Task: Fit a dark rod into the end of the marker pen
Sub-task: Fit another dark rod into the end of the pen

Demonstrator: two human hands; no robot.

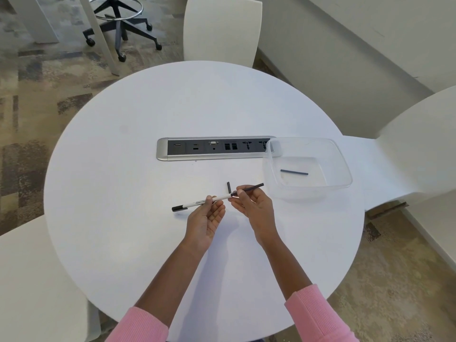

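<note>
My left hand (206, 219) holds a white marker pen (195, 202) with a black cap at its left end, lifted a little above the round white table (123, 169). A dark rod (249, 189) is pinched in my right hand (254, 206), and its left tip meets the pen's right end. The rod slants up to the right, roughly in line with the pen. Just behind the two hands, a short black piece (228, 186) lies on the table.
A clear plastic container (343, 164) at the right holds another dark rod (294, 172). A silver power and data socket strip (162, 150) is set into the table's middle. White chairs (222, 28) stand around the table.
</note>
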